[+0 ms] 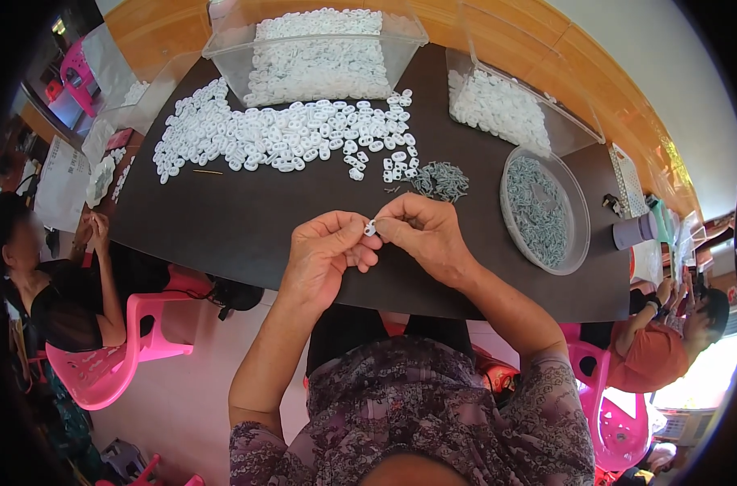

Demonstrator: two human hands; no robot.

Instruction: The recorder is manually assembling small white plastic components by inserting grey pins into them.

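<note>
Above the near part of the dark table my two hands meet over a small white plastic piece (370, 229). My left hand (329, 247) pinches it from the left between thumb and forefinger, its other fingers curled. From the right, my right hand (421, 229) closes thumb and fingertips on the piece's other side; whether a screw is also in those fingertips is hidden. Just beyond my right hand lies a small heap of grey screws (441, 181). Beside that heap sit several white pieces (399, 166), and a wide spread of white oval pieces (279, 134) covers the table farther back.
A clear bin (316, 57) full of white pieces stands at the back, another clear box (498, 109) at the back right. A round tub (546, 211) of screws and a purple cup (634, 231) are on the right. People sit on pink chairs (129, 348) at both sides.
</note>
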